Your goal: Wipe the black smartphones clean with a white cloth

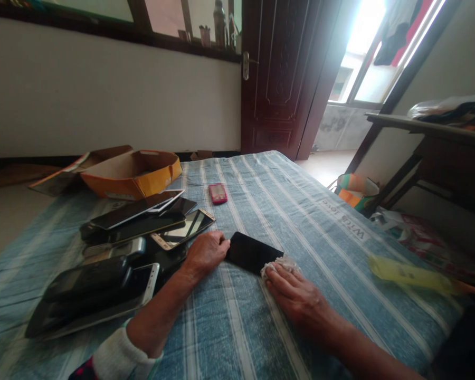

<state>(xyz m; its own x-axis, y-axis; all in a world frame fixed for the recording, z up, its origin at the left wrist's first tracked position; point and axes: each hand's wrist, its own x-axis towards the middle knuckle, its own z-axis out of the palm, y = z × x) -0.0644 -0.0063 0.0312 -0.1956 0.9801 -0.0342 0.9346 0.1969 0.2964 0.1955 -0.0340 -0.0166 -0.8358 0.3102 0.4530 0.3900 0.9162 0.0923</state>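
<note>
Left of the phone (253, 253) lies a device pile (113, 270); at the phone's left end, I see the left hand (206, 254), its fingers curled and seemingly pinching the edge. The phone rests dark face up on the sheet (257, 198); at its right end, the right hand's (293, 290) fingers, close together, press a cloth (283, 263). The step appears to be wiping; the next stroke calls for a steady left pinch.

Phone (247, 252) on sheet (301, 221), cloth (291, 262) on R end, phone pile (132, 228) L, box (142, 182) behind
</note>
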